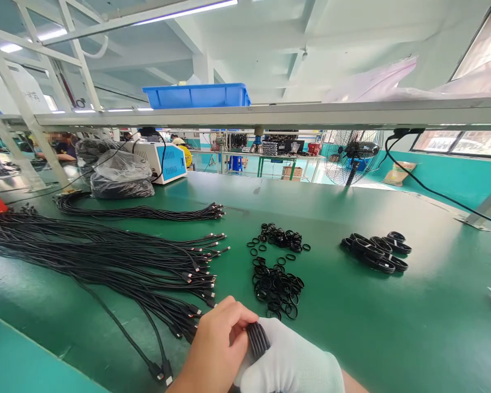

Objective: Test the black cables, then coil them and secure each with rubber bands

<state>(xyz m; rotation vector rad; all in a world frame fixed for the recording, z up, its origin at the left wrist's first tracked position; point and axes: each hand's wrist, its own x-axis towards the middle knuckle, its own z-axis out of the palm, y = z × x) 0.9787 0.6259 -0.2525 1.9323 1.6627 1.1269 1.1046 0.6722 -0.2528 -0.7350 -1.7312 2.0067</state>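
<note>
A coiled black cable (pixel 257 340) is between my two hands at the bottom centre, its windings stacked side by side. My left hand (pixel 219 344) is bare, its thumb and curled fingers closed against the coil's left side. Wearing a white glove, my right hand (pixel 292 357) wraps around the same coil from the right. The lower part of the coil is hidden by the hands. Just beyond them lies a pile of small black rings (pixel 276 284), with a second pile of rings (pixel 284 238) behind it.
Many straight black cables (pixel 118 251) spread over the green table (pixel 331 327) at left, connectors facing right. Finished-looking cable coils (pixel 376 252) sit at right. Behind are a plastic-wrapped bundle (pixel 123 174), a blue-and-white machine (pixel 163 161) and a fan (pixel 354 155). A shelf (pixel 294 115) crosses overhead.
</note>
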